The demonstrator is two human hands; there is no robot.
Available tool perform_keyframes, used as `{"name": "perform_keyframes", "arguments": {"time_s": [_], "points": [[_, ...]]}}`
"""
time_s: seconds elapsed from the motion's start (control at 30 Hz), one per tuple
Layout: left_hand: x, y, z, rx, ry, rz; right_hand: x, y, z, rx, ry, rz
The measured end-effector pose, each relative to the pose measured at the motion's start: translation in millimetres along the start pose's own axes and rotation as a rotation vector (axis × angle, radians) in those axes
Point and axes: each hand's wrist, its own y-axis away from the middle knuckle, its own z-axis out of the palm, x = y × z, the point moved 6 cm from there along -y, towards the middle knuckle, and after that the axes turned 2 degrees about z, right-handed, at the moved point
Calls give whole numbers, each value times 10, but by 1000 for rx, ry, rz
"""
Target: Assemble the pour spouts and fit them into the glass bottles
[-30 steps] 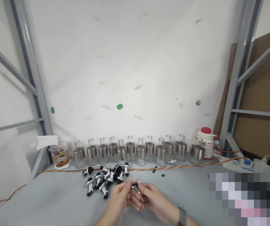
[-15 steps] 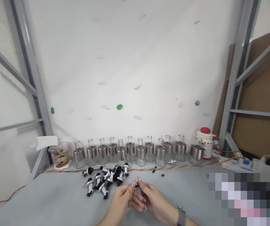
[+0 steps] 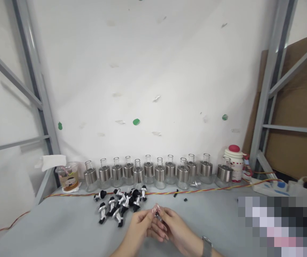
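Observation:
My left hand and my right hand meet low in the middle of the head view. Their fingers are closed around a small black-and-silver pour spout, most of it hidden by the fingers. Thumbs and fingertips press together at its top. Left of my hands lies a loose pile of similar black-and-silver pour spouts on the grey table. Behind stands a row of several glass bottles with steel sleeves and uncapped necks.
A red-and-yellow twisted cord runs across the table before the bottles. Small black pieces lie near it. A plastic cup stands at left; a white container with a red top and a power strip are at right.
My fingertips have shifted slightly around the pour spout, with the thumbs closer together over it. The bottles and the pile stay as they were.

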Motion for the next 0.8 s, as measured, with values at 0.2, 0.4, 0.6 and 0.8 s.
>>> {"name": "perform_keyframes", "arguments": {"time_s": [0.2, 0.4, 0.6, 0.8], "points": [[63, 14, -88, 82, -31, 20, -66, 27, -11, 32, 62, 45], [87, 32, -158, 123, -86, 3, -460, -37, -482, 275, 307, -93], [41, 107, -32, 54, -122, -40, -1232, 13, -1313, 720, 899, -378], [-150, 99, -8, 5, -243, -55, -1381, 54, -1715, 858, 1298, -429]]}}
